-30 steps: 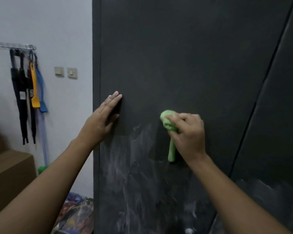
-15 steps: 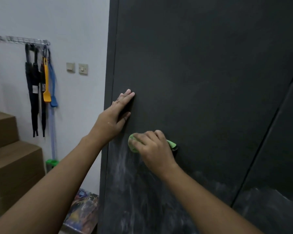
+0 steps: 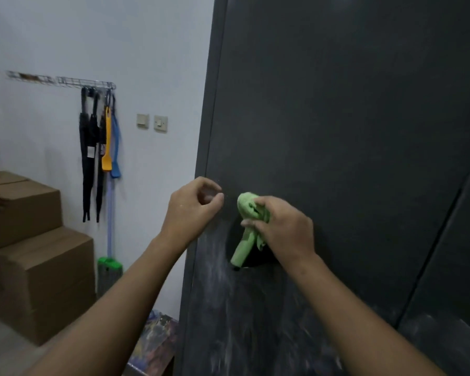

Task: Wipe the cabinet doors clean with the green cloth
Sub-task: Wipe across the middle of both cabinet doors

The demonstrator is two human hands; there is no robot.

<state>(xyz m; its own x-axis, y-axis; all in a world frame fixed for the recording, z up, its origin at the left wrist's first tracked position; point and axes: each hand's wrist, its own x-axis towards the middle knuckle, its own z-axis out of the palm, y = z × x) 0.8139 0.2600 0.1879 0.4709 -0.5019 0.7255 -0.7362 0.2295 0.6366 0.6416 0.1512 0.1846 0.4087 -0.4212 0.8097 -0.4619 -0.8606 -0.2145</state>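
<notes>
Left forearm: reaches up from the lower left, crossing in front of the boxes and the door's left edge.
Right forearm: reaches up from the lower right, across the door face.
Left hand (image 3: 192, 213): raised at the door's left edge, back toward the camera.
Left fingers (image 3: 210, 182): curled in, index tip close to the thumb, nothing between them; whether they touch the door I cannot tell.
Right hand (image 3: 285, 230): just beside the left one, pressed toward the door.
Right fingers (image 3: 266, 202): curled tight round the cloth, thumb clamped under the bunch.
Cloth (image 3: 247, 206): green, wadded against the door at mid height; a rolled tail hangs down and left from the fist.
Door (image 3: 337, 118): dark grey, matt; a darker arc shows around the cloth's tail.
Smears (image 3: 215, 272): whitish streaks over the lower part of the door, below both hands.
Second door (image 3: 451, 267): to the right, past a slanting gap, hazy white near its bottom.
Packet (image 3: 152, 340): multicoloured, on the floor beside the door.
Boxes (image 3: 38, 267): brown cardboard, stacked in steps at the left.
Mop (image 3: 109, 264): green head, pale handle, leaning on the wall.
Rack (image 3: 63, 80): wire, on the wall; black straps (image 3: 88, 147) and a yellow and a blue tool hang from it.
Switches (image 3: 160, 123): two plates on the white wall (image 3: 120, 36).
</notes>
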